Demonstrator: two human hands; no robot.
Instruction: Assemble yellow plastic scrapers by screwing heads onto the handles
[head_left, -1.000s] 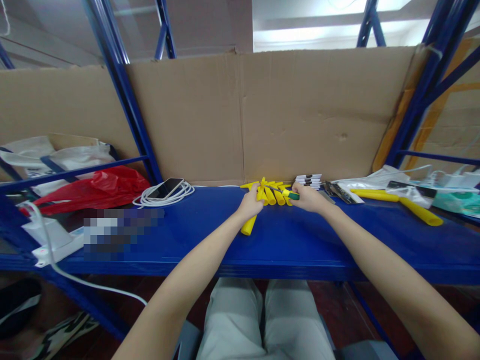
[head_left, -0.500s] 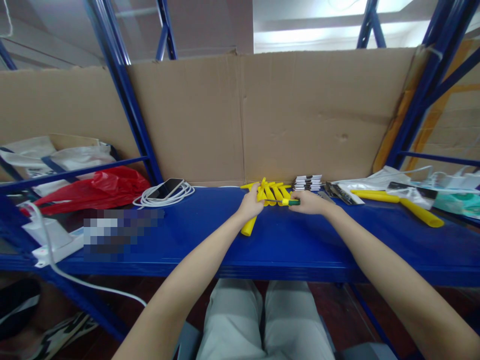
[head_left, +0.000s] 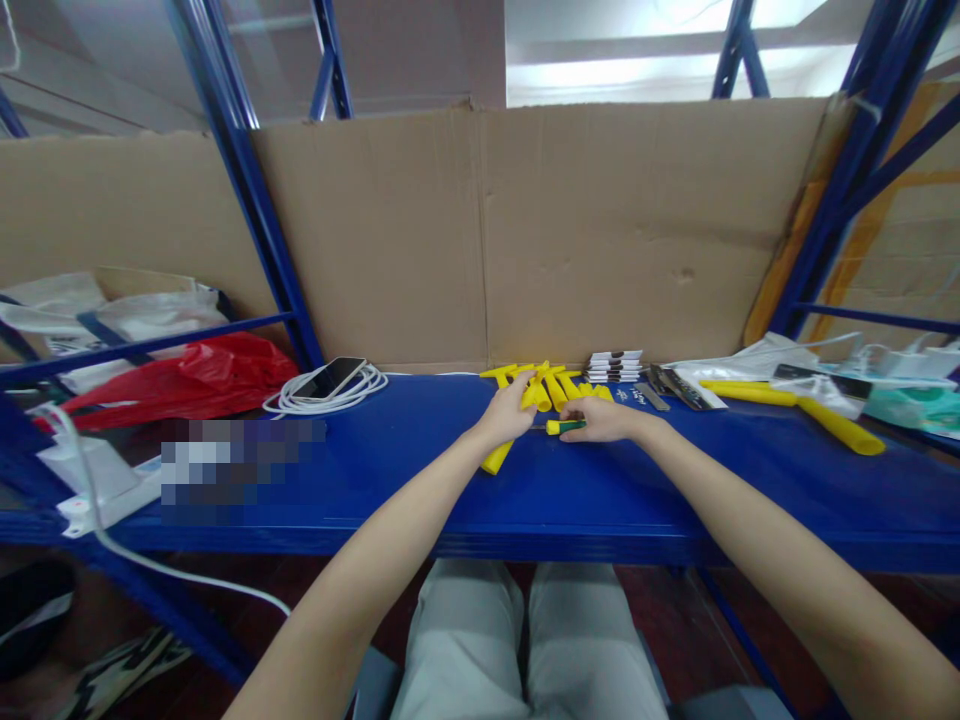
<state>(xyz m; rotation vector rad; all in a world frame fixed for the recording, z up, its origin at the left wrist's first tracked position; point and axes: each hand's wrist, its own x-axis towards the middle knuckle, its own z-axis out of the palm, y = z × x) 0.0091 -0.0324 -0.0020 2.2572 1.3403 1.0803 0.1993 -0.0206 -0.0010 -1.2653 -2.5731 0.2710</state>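
Note:
My left hand is closed around a yellow T-shaped tool, whose round handle sticks out below the hand toward the table's front edge. In my right hand is a screwdriver with a yellow and green handle. Its thin shaft points left at the held tool, close to my left fingers; whether the tip touches is too small to tell. Just behind both hands lie several more yellow T-shaped tools in a row, partly hidden by my fingers.
On the blue shelf, stacked small packs and flat metal pieces lie to the right, with a long yellow handle farther over. At left are a phone on a coiled white cable, a red bag and a power strip.
My right hand has moved left and nearer to me with the screwdriver, now below the row of yellow tools. The left hand keeps its grip, nearly in the same place.

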